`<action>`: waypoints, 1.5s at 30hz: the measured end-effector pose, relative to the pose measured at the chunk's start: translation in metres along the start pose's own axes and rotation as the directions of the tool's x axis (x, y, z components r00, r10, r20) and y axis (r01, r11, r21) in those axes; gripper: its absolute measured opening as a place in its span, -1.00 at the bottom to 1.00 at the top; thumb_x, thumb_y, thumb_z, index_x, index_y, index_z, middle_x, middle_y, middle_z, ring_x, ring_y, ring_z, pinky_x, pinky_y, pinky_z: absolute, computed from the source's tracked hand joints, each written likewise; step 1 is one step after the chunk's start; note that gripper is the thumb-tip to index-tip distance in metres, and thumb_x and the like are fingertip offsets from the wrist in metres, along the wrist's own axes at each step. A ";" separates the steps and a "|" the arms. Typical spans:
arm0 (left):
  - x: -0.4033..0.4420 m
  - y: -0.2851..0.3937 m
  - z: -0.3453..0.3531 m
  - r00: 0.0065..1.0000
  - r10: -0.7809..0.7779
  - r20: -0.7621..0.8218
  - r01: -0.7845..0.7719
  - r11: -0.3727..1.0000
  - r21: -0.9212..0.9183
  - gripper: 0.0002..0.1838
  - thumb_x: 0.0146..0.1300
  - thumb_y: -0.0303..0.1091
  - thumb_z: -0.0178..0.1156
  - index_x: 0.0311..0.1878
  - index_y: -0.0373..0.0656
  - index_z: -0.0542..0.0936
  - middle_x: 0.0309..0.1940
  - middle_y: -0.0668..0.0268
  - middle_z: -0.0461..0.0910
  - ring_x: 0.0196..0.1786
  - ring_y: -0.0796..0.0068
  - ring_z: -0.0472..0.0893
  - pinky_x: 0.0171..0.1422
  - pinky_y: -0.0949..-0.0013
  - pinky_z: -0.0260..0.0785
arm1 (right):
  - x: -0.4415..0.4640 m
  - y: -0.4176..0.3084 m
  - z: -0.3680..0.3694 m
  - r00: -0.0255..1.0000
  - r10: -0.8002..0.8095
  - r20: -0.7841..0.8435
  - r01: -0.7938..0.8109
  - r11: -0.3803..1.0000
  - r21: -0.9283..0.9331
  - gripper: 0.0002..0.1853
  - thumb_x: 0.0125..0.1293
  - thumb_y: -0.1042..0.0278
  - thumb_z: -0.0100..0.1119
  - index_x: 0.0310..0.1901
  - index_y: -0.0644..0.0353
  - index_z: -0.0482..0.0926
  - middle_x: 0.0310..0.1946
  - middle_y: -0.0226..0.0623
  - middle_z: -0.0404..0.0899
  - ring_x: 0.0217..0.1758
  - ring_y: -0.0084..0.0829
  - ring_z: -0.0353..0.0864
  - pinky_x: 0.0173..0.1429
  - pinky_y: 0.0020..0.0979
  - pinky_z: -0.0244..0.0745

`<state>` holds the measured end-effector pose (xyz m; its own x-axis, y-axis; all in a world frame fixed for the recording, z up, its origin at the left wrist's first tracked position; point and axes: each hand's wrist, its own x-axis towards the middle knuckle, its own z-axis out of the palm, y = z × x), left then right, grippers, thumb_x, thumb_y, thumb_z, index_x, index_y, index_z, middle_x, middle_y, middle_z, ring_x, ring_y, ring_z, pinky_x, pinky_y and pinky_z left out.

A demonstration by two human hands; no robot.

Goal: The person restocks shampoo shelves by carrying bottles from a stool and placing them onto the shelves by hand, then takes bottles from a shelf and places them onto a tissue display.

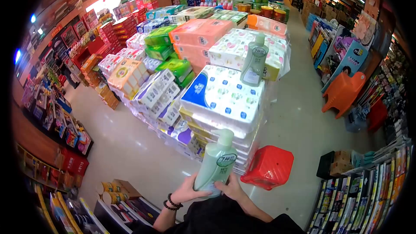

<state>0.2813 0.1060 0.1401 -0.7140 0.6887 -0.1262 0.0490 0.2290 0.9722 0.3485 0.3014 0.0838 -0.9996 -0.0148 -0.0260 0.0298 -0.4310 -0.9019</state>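
Observation:
A pale green pump bottle with a dark oval label is held upright between my two hands, low in the middle of the view. My left hand, with dark beads at the wrist, wraps the bottle's left side near the base. On the lower right side, my right hand grips it with the thumb across the front. A second matching pump bottle stands on the stacked tissue packs ahead of me.
A red plastic stool sits on the floor right of the stack. An orange stool stands by the right-hand shelves. Several packs of paper goods, including orange ones, rise behind. Shelving with packaged goods borders the lower right.

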 end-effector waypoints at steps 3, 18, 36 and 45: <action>0.057 0.016 -0.019 0.990 0.140 -0.017 -0.133 0.968 0.213 -0.16 0.01 -0.20 0.57 0.32 -0.31 0.39 0.03 0.09 0.64 0.09 0.34 0.63 0.19 0.28 0.46 | 0.050 -0.023 -0.019 0.993 -0.119 -0.026 0.117 0.991 -0.066 -0.23 0.17 0.46 0.45 0.36 0.24 0.22 0.15 -0.28 0.45 0.24 -0.46 0.43 0.33 -0.34 0.35; 0.306 0.066 -0.101 0.892 0.432 -0.132 -0.438 0.899 -0.017 -0.31 -0.03 -0.48 0.54 0.18 -0.27 0.43 0.01 0.26 0.58 0.03 0.52 0.55 0.10 0.35 0.44 | 0.239 -0.161 -0.047 0.798 -0.600 -0.058 0.319 0.501 -0.805 -0.12 0.20 0.31 0.42 0.46 0.36 0.13 0.23 0.12 0.38 0.26 -0.05 0.45 0.35 -0.22 0.35; 0.468 0.033 -0.149 0.851 0.479 0.216 -0.455 0.877 -0.151 -0.10 0.12 -0.44 0.46 0.45 -0.35 0.14 0.30 -0.01 0.41 0.37 0.27 0.40 0.44 0.25 0.28 | 0.317 -0.101 -0.090 0.738 -0.583 -0.339 -0.015 0.488 -0.873 -0.24 0.33 0.43 0.21 0.50 0.29 0.08 0.35 0.06 0.30 0.33 -0.10 0.44 0.32 -0.25 0.43; 0.479 0.027 -0.157 0.891 0.419 0.175 -0.397 0.905 -0.151 -0.25 0.16 -0.53 0.39 0.35 -0.36 0.19 0.20 0.03 0.50 0.27 0.32 0.50 0.38 0.26 0.35 | 0.316 -0.099 -0.094 0.670 -0.661 -0.339 -0.082 0.388 -0.918 -0.43 0.30 0.42 0.24 0.31 0.31 0.31 0.18 -0.02 0.39 0.19 -0.13 0.46 0.28 -0.26 0.39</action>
<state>-0.1690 0.3347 0.1367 -0.4936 0.8296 0.2609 0.2218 -0.1700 0.9602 0.0291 0.4243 0.1242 -0.6899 0.5808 0.4320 0.0918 0.6622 -0.7437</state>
